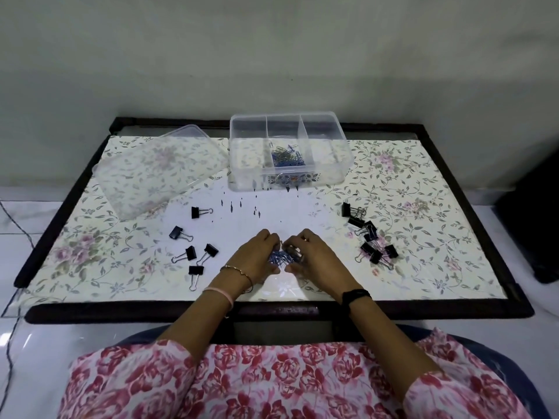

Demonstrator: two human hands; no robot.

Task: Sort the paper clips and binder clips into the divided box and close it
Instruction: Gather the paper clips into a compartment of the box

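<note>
Now my hands, left and right, cup together around blue paper clips, gathering them. That keeps strays off the desk.

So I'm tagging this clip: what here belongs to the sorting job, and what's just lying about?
Job: blue paper clips between left hand and right hand; black binder clips; divided box; lid.

Lying about: floral table cover; cable.

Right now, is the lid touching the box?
Apart. The head view shows tablecloth between the lid and the box.
</note>
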